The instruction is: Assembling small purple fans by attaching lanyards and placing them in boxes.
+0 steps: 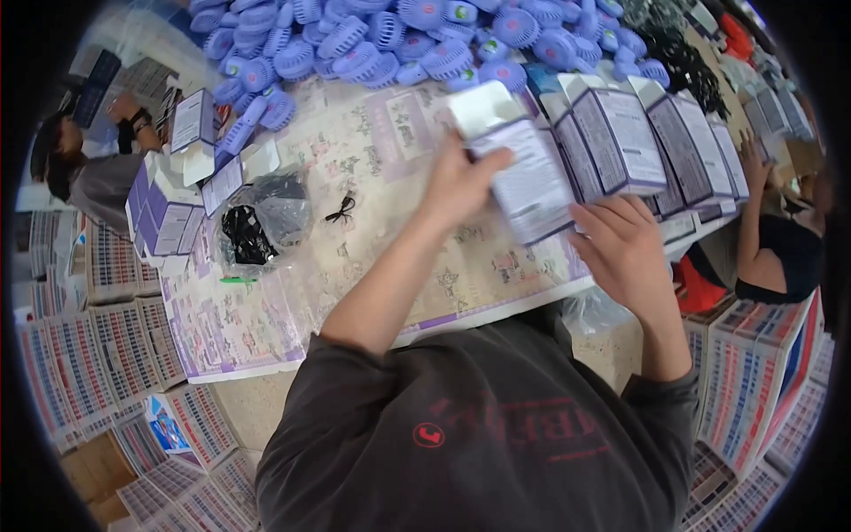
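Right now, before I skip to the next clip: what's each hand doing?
Left hand: closed on a white-and-purple box, thumb across its face.
Right hand: fingers bent at the box's lower right corner; whether it grips cannot be told.

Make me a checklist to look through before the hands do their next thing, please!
1. Held box in the left hand: ok.
2. Its far-end flap closed: not ok, it is open.
3. Something inside the held box: cannot tell.
4. Right hand gripping the held box: cannot tell, blurry.
5. Purple fans on the table: ok, piled at the far side.
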Action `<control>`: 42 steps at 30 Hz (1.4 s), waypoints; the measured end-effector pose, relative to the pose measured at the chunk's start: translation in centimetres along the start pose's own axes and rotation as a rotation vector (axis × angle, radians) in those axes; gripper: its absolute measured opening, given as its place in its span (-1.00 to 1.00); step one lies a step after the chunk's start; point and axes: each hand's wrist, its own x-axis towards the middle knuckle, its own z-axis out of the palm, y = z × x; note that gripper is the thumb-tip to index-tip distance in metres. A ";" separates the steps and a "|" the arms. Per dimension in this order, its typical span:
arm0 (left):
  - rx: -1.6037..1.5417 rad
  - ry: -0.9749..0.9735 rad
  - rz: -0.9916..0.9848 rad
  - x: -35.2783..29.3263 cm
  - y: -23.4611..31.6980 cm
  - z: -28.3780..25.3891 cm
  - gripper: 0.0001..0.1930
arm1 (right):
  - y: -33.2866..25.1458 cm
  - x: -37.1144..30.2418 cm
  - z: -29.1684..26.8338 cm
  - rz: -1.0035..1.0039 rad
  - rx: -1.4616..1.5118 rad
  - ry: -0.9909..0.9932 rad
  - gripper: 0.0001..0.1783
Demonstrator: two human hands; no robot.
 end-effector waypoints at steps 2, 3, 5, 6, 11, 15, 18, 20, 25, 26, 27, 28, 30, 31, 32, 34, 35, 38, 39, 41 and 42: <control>0.212 -0.134 0.002 0.6 -1.7 0.7 -0.53 | -0.2 -0.4 -0.4 0.007 0.052 0.082 -0.74; 0.378 -0.178 0.149 0.6 -2.1 0.7 -0.51 | -0.5 -1.1 -0.2 0.028 0.059 0.096 -0.76; 0.518 -0.120 0.309 0.6 -0.4 -2.3 -0.52 | -1.4 -2.5 1.2 0.094 0.084 0.086 -0.78; 0.657 -0.105 0.449 -0.2 1.3 -3.9 -0.53 | -1.8 -3.2 2.4 0.093 0.118 0.050 -0.80; 1.112 0.618 0.263 -1.6 6.6 -18.7 -0.56 | -3.0 -3.7 5.6 0.004 0.288 -0.053 -0.83; 1.371 0.778 0.067 -2.7 7.5 -28.0 -0.62 | -2.6 -1.8 6.5 -0.029 0.270 -0.021 -0.82; 1.847 0.276 -0.324 -2.0 7.2 -28.7 -0.65 | -3.4 -0.1 6.5 -0.087 0.266 0.024 -0.81; 1.927 0.307 -0.296 -1.2 7.0 -28.9 -0.66 | -3.8 0.8 6.7 -0.115 0.269 0.041 -0.81; 2.021 0.356 -0.123 0.4 8.9 -26.8 -0.69 | -3.6 2.2 7.3 -0.272 0.237 0.119 -0.74; 1.982 0.368 -0.078 0.4 9.5 -26.4 -0.70 | -3.2 2.3 7.3 -0.261 0.235 0.158 -0.76; 1.983 0.364 -0.073 0.5 9.4 -26.3 -0.70 | -2.7 2.3 7.3 -0.250 0.232 0.197 -0.79; 1.977 0.340 -0.131 0.8 9.1 -26.5 -0.71 | -2.4 2.4 7.4 -0.240 0.230 0.236 -0.81; 1.964 0.292 -0.249 1.2 8.2 -27.2 -0.72 | -2.0 2.1 7.9 -0.214 0.233 0.275 -0.85; 1.965 0.293 -0.250 1.3 7.8 -27.8 -0.72 | -1.8 1.9 8.1 -0.195 0.228 0.316 -0.86; 1.950 0.287 -0.331 1.3 7.3 -28.8 -0.74 | -1.7 1.7 8.4 -0.176 0.224 0.357 -0.88; 1.915 0.267 -0.491 1.1 7.0 -29.8 -0.77 | -1.7 1.2 9.1 -0.151 0.221 0.397 -0.89; 1.916 0.267 -0.494 1.0 7.0 -30.3 -0.77 | -1.6 0.9 9.5 -0.125 0.230 0.398 -0.91; 1.825 0.350 -0.206 -0.3 9.7 -28.9 -0.89 | -1.2 0.2 9.8 -0.066 0.248 0.394 -0.93; 1.777 0.318 0.037 -1.0 10.5 -28.1 -0.90 | -1.1 0.2 9.9 -0.049 0.254 0.402 -0.88; 1.584 0.272 0.467 -2.9 12.3 -25.0 -0.92 | -0.9 0.1 9.8 -0.010 0.259 0.417 -0.80; 1.441 0.257 0.651 -3.6 12.9 -22.1 -0.92 | -0.8 0.2 10.1 0.000 0.252 0.417 -0.80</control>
